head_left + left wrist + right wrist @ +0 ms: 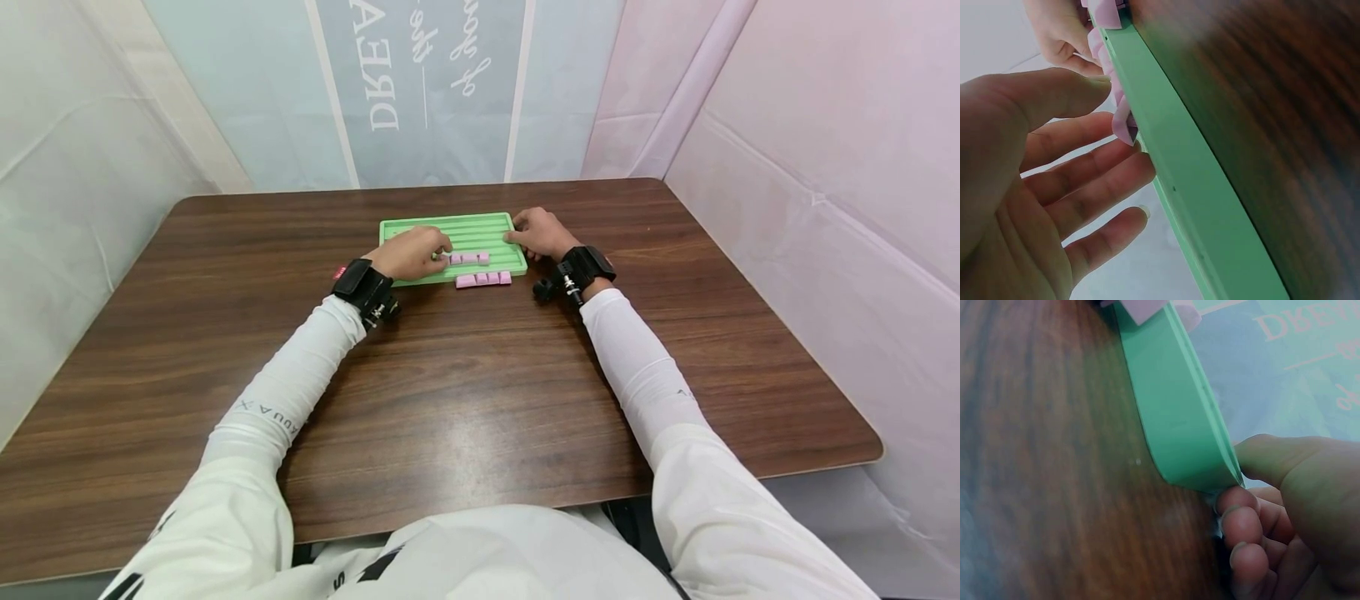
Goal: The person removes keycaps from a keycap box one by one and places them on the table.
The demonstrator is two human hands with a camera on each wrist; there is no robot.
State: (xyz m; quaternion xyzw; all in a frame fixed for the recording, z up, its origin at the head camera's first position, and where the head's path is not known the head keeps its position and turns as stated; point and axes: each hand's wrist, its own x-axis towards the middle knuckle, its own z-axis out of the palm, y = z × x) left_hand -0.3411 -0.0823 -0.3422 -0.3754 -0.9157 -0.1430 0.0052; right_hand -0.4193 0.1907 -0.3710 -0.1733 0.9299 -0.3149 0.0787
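Observation:
A green ridged tray (480,223) lies on the table. A short row of pink keycaps (470,259) sits inside it towards the near side. My left hand (415,252) is over the tray's left part, its thumb and index finger at the row's left end, pinching the end keycap (1124,123); the other fingers are spread. With my right hand (546,234) I grip the tray's right edge, thumb on the rim and curled fingers (1241,525) against the outside. A second row of pink keycaps (483,280) lies along the tray's near edge.
The brown wood-grain table (480,375) reaches well out on both sides of the tray. A hanging cloth (442,150) with lettering stands behind the table, and pale sheets (810,200) close off the sides. Both wrists carry black camera straps (363,287).

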